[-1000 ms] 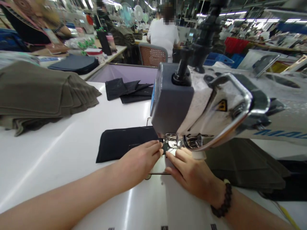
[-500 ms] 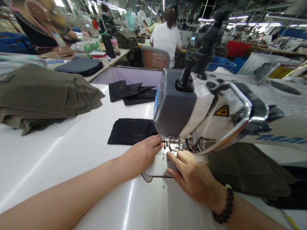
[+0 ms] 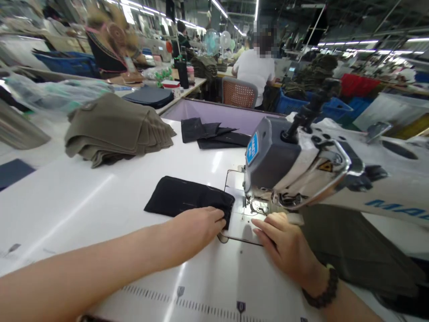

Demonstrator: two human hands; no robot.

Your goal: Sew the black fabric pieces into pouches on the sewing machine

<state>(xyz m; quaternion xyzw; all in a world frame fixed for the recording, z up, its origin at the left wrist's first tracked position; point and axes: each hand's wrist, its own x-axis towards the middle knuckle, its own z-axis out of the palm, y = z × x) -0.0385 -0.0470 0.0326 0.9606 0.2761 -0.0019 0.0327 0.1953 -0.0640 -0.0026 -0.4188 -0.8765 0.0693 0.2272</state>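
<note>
A dark fabric piece [image 3: 181, 196] lies flat on the white table, its right end just left of the needle area of the sewing machine [image 3: 271, 156]. My left hand [image 3: 197, 230] rests on the lower right corner of this piece, fingers close together and curled over its edge. My right hand [image 3: 284, 243], with a dark beaded bracelet on the wrist, lies by the metal plate [image 3: 239, 226], right of the needle. Its fingers are somewhat apart and hold nothing visible.
An olive fabric stack [image 3: 117, 127] stands at the back left, with dark folded pieces [image 3: 214, 134] behind the machine. More olive fabric [image 3: 355, 246] lies under the machine arm. A person in white [image 3: 254, 67] sits beyond.
The dark piece has come out from the machine head, leftward and nearer, with my left hand on it. My right hand has moved slightly away from the needle. The view has shifted left.
</note>
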